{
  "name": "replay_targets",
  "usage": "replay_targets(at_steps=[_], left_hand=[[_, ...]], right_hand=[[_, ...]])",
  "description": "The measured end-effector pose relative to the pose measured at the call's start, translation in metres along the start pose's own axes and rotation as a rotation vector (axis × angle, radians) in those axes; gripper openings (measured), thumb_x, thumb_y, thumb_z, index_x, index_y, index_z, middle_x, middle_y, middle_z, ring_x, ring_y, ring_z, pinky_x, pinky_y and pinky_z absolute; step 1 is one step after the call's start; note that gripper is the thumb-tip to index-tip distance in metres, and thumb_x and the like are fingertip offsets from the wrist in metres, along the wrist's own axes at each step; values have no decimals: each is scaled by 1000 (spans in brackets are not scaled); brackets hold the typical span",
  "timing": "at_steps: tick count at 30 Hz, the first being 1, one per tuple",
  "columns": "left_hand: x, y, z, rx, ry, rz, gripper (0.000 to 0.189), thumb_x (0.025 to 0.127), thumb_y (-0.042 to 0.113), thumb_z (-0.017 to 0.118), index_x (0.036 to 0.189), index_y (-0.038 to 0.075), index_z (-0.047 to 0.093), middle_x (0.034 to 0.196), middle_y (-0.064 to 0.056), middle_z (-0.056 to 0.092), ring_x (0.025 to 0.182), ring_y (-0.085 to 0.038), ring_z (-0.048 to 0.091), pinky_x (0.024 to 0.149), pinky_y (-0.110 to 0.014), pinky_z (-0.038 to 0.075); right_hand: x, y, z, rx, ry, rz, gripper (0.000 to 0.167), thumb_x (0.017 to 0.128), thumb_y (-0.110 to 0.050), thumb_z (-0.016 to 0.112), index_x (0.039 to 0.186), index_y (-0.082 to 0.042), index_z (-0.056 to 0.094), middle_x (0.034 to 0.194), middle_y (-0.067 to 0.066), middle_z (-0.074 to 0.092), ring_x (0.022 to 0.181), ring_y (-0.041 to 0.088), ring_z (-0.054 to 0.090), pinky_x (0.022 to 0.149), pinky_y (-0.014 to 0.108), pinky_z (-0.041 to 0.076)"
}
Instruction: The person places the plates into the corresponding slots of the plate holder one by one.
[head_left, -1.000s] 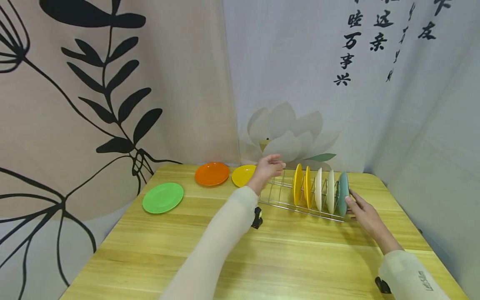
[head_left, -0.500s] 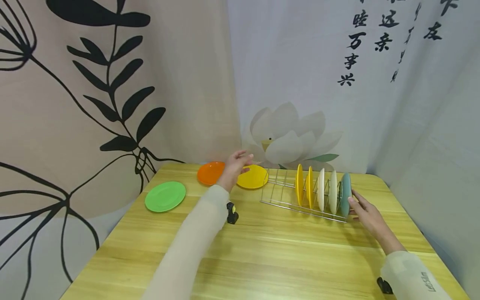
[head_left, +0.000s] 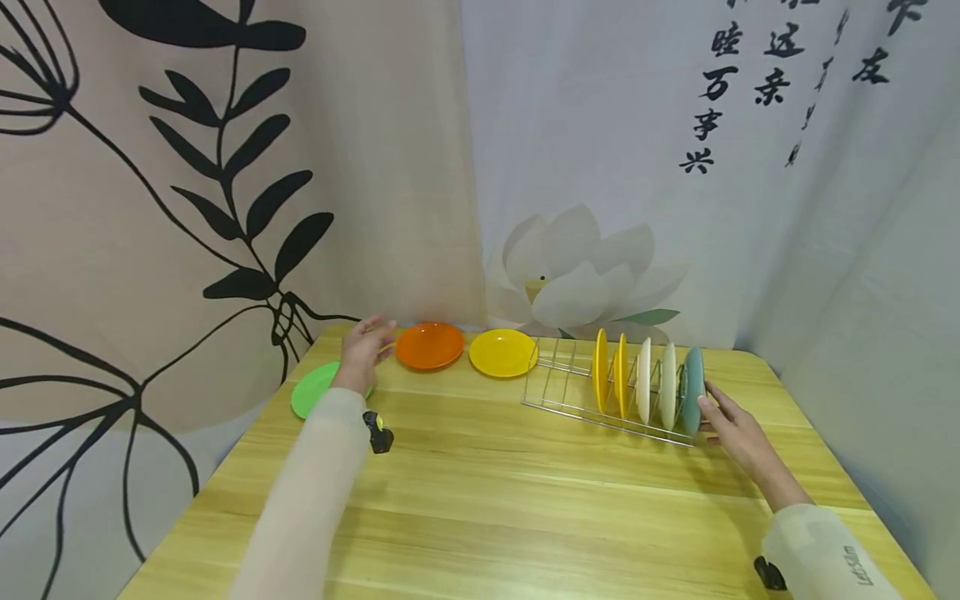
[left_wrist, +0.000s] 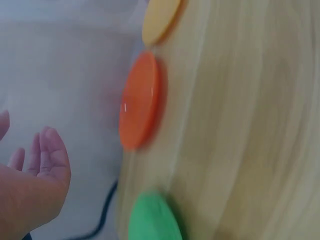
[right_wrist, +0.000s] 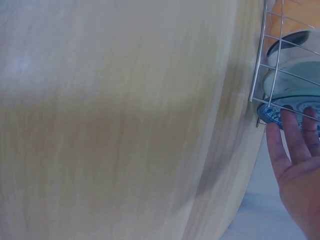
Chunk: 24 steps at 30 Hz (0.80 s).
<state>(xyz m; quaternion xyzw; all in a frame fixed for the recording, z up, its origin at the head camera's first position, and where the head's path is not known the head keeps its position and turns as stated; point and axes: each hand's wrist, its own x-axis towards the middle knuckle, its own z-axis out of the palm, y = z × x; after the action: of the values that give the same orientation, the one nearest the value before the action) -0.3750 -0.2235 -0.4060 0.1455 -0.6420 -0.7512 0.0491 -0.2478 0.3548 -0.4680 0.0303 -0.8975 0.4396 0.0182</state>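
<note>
My left hand (head_left: 363, 352) is raised over the far edge of the green plate (head_left: 311, 390), holding nothing, its fingers loosely bent; it hides part of that plate. The orange plate (head_left: 429, 346) and a yellow plate (head_left: 503, 353) lie flat to its right. On the right, a wire dish rack (head_left: 558, 408) carries upright plates: two yellow (head_left: 601, 372), one white (head_left: 644, 382), one pale green (head_left: 668, 387) and one blue (head_left: 693, 392). With fairly straight fingers, my right hand (head_left: 738, 429) touches the blue plate's outer face at the rack's right end.
The wooden table (head_left: 480, 500) spreads in front of the plates and rack. Behind it hangs a printed cloth (head_left: 390, 167) reaching down to the back edge. Another pale cloth (head_left: 885, 275) hangs along the right side.
My left hand has moved left from above the rack, past the yellow and orange plates, to the green plate. My right hand stays at the blue plate. The view has shifted slightly.
</note>
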Motion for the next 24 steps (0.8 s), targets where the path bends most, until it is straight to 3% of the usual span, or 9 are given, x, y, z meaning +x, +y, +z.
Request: replay_targets(at_steps=[4,8,14,17,20,22,24], left_hand=[[2,1,-31,19,53,-19,62,96,19,67,152,18,41,118,-1,56,115,-22,55,94,-30,50],[-3,-1,-60,46,70,-3,66,98,19,65,155,15,33,121,0,52,115,-20,54,96,-30,49],[-8,-14,-104,79,149,-16,69,97,20,65,157,15,30,143,-6,43,111,-17,55,99,-32,48],[-10,-25,-125,107,178,-33,70,99,21,62,158,14,25,156,-9,30,109,-15,53,99,-32,47],[-12,-38,-143,128,212,-59,70,100,21,59,159,13,22,159,-11,26,107,-15,51,100,-33,46],[-14,-45,-154,140,239,-76,70,100,22,59,159,14,22,155,-9,31,105,-13,51,98,-33,47],[-16,-52,-163,152,268,-87,71,99,20,61,159,13,24,141,-6,43,101,-13,52,93,-31,50]], right_hand=[[-1,0,0,1,6,-3,69,107,-48,30,160,-9,8,132,38,50,111,44,60,83,46,56],[-1,-1,0,6,8,-6,69,107,-47,30,160,-8,8,131,39,50,111,45,59,83,47,56],[0,-1,1,7,9,-7,69,107,-48,30,160,-7,9,132,39,50,110,44,60,84,49,56],[0,-1,1,9,10,-6,69,107,-48,30,159,-7,9,132,39,50,110,44,60,84,49,56],[0,-1,1,9,7,-5,70,107,-47,30,159,-6,9,131,39,50,110,44,60,84,49,56],[0,-1,0,8,7,-3,70,107,-47,30,159,-6,9,131,39,50,110,44,60,84,49,56],[0,-1,-1,6,4,-2,70,107,-48,30,159,-6,9,131,39,51,110,44,60,83,48,56]])
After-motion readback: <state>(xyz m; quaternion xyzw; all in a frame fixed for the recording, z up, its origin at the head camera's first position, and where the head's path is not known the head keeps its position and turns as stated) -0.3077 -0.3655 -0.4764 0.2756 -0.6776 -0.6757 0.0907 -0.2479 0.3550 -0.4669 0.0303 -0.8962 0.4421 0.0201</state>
